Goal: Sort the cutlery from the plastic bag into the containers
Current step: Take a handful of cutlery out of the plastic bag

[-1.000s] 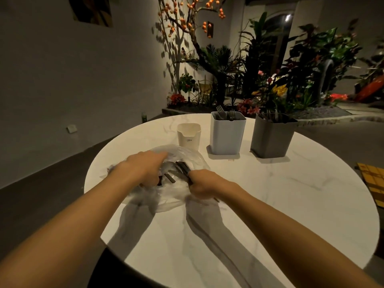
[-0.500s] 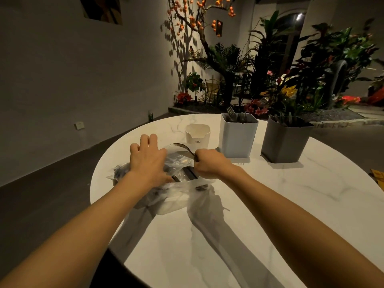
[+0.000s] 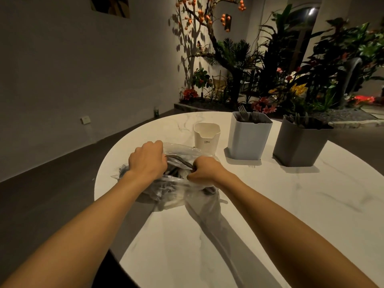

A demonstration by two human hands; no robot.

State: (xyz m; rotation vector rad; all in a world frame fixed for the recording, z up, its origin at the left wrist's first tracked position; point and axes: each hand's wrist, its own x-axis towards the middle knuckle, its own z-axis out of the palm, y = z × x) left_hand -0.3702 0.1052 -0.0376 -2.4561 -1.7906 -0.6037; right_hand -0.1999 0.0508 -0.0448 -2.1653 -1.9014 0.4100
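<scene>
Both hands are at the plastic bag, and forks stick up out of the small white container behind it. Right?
Not quite. The head view shows the forks sticking up out of the pale middle container, not the small white container, which shows nothing above its rim. The left hand and right hand are indeed at the plastic bag.
</scene>
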